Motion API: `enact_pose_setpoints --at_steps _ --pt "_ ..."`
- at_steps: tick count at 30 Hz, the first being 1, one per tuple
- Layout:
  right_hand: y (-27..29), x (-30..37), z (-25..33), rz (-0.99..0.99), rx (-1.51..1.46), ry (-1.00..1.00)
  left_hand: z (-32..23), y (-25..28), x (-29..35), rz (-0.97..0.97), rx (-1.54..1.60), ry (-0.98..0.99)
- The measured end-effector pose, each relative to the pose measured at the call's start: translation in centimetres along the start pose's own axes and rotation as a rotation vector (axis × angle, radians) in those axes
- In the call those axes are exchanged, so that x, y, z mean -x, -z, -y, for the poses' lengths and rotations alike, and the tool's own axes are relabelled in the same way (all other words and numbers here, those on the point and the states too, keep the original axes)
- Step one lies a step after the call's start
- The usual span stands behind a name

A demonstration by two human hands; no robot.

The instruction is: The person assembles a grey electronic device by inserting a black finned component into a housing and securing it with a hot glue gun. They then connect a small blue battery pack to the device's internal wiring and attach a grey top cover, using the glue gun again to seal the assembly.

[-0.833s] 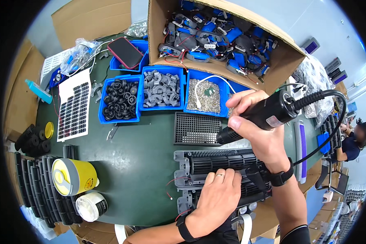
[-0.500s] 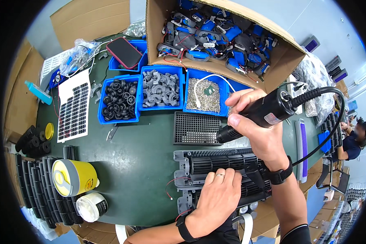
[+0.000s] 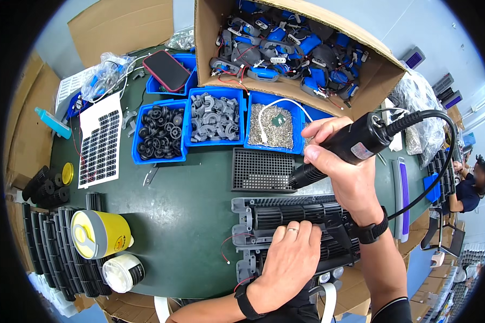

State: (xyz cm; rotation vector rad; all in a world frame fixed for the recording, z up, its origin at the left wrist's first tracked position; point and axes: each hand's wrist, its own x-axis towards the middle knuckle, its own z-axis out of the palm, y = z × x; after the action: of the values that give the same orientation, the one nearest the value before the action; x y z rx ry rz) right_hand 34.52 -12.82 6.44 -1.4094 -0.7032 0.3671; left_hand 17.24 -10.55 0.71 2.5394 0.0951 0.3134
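Note:
My right hand (image 3: 346, 175) is wrapped round a black corded electric screwdriver (image 3: 355, 142), held tilted. Its nose points down and left, over the right front part of a black perforated screw tray (image 3: 261, 169); whether the tip touches a screw I cannot tell. Just in front of the tray lie two grey housings side by side, each with a ribbed black fan roller (image 3: 291, 214). My left hand (image 3: 290, 255) rests flat on them, fingers stretched out over the dark housing. A thin red wire (image 3: 224, 250) trails from their left end.
Blue bins hold black wheels (image 3: 159, 132), grey clips (image 3: 214, 116) and loose screws (image 3: 269, 129). Behind them leans a cardboard box (image 3: 382, 59) of blue-and-grey parts. At left stand a yellow cup (image 3: 113, 234), a white tub (image 3: 123, 273) and stacked black rollers (image 3: 64, 253). A co-worker (image 3: 463, 188) sits far right.

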Motion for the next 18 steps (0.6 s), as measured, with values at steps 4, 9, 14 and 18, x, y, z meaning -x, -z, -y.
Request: enact_pose_setpoints --at_steps 4,9,14,18 --pt "0.1 0.1 -0.2 -0.02 -0.004 0.006 0.0 0.1 -0.2 0.004 0.001 0.011" --pt "-0.5 0.4 1.4 -0.077 -0.001 -0.037 0.0 -0.1 -0.1 -0.01 0.015 0.018" --pt "0.0 0.5 1.3 -0.022 0.126 -0.034 0.0 -0.2 -0.1 -0.023 0.012 0.025" --pt "-0.1 0.8 1.6 -0.01 0.026 -0.093 0.0 -0.3 -0.2 -0.026 0.012 0.024"
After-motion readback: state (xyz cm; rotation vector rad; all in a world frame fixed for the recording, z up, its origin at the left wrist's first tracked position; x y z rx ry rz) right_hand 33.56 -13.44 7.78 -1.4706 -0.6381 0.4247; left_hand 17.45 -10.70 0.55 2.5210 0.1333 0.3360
